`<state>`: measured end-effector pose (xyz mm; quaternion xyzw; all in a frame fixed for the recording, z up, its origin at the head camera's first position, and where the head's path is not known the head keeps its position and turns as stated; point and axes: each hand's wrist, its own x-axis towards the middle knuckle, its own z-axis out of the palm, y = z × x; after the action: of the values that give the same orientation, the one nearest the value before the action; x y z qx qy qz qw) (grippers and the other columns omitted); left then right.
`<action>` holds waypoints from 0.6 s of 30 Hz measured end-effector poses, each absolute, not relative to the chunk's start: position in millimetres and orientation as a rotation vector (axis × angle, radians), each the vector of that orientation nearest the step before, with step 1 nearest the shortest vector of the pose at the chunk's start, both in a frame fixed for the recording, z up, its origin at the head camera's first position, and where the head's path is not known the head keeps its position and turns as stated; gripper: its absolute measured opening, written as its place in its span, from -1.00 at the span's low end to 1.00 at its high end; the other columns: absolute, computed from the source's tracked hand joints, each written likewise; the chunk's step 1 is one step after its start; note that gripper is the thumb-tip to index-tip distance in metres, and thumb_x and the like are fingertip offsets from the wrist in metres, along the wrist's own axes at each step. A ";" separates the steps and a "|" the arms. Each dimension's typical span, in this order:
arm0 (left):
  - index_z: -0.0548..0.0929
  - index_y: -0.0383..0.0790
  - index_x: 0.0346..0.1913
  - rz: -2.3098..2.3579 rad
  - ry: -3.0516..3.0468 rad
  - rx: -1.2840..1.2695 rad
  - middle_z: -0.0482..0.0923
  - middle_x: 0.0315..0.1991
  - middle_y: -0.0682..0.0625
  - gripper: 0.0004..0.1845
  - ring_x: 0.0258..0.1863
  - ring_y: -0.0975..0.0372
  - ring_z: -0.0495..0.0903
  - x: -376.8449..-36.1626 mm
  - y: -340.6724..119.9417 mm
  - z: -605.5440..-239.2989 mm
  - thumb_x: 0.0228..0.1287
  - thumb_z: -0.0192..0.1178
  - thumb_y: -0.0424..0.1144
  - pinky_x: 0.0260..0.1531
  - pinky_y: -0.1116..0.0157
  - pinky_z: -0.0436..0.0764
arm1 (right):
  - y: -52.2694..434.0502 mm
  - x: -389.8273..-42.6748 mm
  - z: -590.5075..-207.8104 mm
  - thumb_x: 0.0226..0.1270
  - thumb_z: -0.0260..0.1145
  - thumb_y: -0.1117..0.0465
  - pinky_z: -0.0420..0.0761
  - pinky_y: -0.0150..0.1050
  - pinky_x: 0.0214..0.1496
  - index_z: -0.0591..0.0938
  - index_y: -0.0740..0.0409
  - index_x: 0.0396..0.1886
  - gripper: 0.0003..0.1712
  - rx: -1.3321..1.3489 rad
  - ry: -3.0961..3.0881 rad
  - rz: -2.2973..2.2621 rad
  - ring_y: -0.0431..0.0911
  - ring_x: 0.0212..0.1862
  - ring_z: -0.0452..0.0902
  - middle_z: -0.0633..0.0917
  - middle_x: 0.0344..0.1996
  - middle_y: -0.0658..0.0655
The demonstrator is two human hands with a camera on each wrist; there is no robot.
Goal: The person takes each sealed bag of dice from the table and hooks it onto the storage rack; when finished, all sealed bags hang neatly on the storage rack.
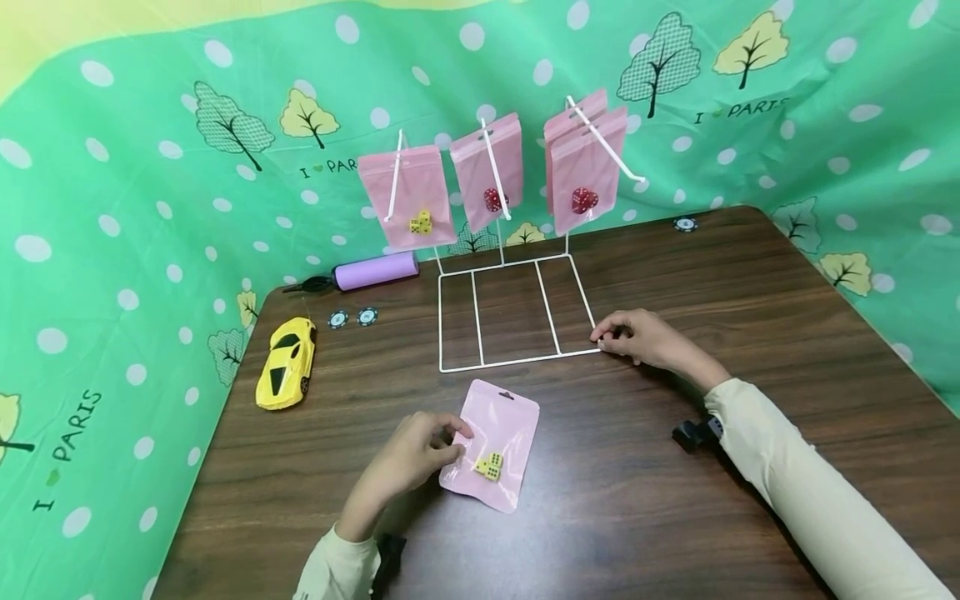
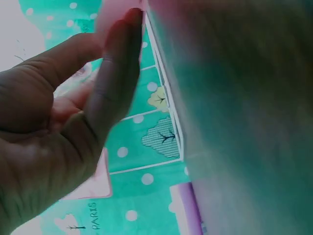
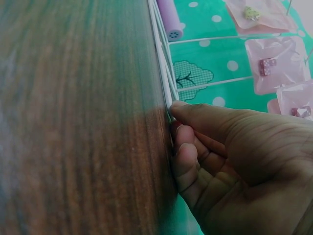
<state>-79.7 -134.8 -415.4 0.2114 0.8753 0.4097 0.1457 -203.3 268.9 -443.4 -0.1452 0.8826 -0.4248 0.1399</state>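
The left hand [image 1: 411,458] pinches the left edge of a pink pouch [image 1: 491,444] lying flat on the table [image 1: 750,317], long axis running away from the person, hang hole far. The right hand [image 1: 643,337], fingers curled, grips the wire rack's [image 1: 510,312] near right corner.

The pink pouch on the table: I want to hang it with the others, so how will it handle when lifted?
The pink pouch looks thin and glossy, so probably floppy and slippery. Its yellow dice would likely weigh down the bottom. The left hand pinches its edge.
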 end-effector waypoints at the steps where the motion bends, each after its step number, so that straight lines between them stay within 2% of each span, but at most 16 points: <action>1: 0.79 -0.35 -0.08 1.188 2.534 0.629 0.75 -0.15 -0.15 -0.83 -0.36 0.30 0.67 -80.2 -135.5 -413.0 0.31 0.36 -0.54 -0.33 0.36 0.66 | 268.5 -203.3 -443.3 0.62 0.32 0.33 0.51 -0.28 -0.53 0.74 0.29 0.08 -0.81 -0.421 2.549 -1.226 -0.13 -0.55 0.46 0.71 -0.27 0.12; 4: 0.78 -0.37 -0.04 1.228 2.582 0.710 0.74 -0.06 -0.19 -0.81 -0.27 0.21 0.75 -83.1 -136.7 -401.4 0.34 0.35 -0.57 -0.25 0.33 0.72 | 268.5 -203.4 -443.3 0.62 0.31 0.33 0.52 -0.27 -0.53 0.74 0.29 0.08 -0.81 -0.420 2.550 -1.222 -0.13 -0.55 0.46 0.70 -0.27 0.13; 7: 0.78 -0.36 -0.01 1.270 2.659 0.793 0.73 -0.07 -0.15 -0.79 -0.23 0.16 0.77 -88.0 -135.1 -383.8 0.36 0.35 -0.57 -0.21 0.29 0.75 | 269.7 -203.5 -443.5 0.63 0.30 0.33 0.52 -0.27 -0.53 0.74 0.29 0.08 -0.81 -0.417 2.553 -1.222 -0.12 -0.54 0.46 0.70 -0.26 0.13; 14: 0.79 -0.25 0.04 1.401 2.782 0.957 0.72 -0.08 -0.02 -0.77 -0.17 0.19 0.73 -99.2 -122.2 -342.2 0.41 0.38 -0.53 -0.11 0.26 0.78 | 269.8 -200.8 -444.5 0.60 0.31 0.36 0.50 -0.28 -0.54 0.74 0.32 0.06 -0.81 -0.429 2.552 -1.251 -0.13 -0.55 0.43 0.70 -0.32 0.14; 18: 0.80 -0.23 0.05 1.490 2.804 1.053 0.72 -0.07 -0.01 -0.76 -0.16 0.19 0.72 -100.4 -114.9 -327.3 0.41 0.39 -0.53 -0.16 0.27 0.78 | 268.9 -200.1 -443.7 0.59 0.32 0.36 0.48 -0.29 -0.56 0.75 0.33 0.05 -0.82 -0.458 2.551 -1.272 -0.14 -0.58 0.43 0.70 -0.33 0.14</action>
<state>-100.4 -114.9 -327.3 0.3130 0.8339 0.4430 -0.1017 -200.1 268.9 -443.7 -0.1574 0.8765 -0.4369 0.1268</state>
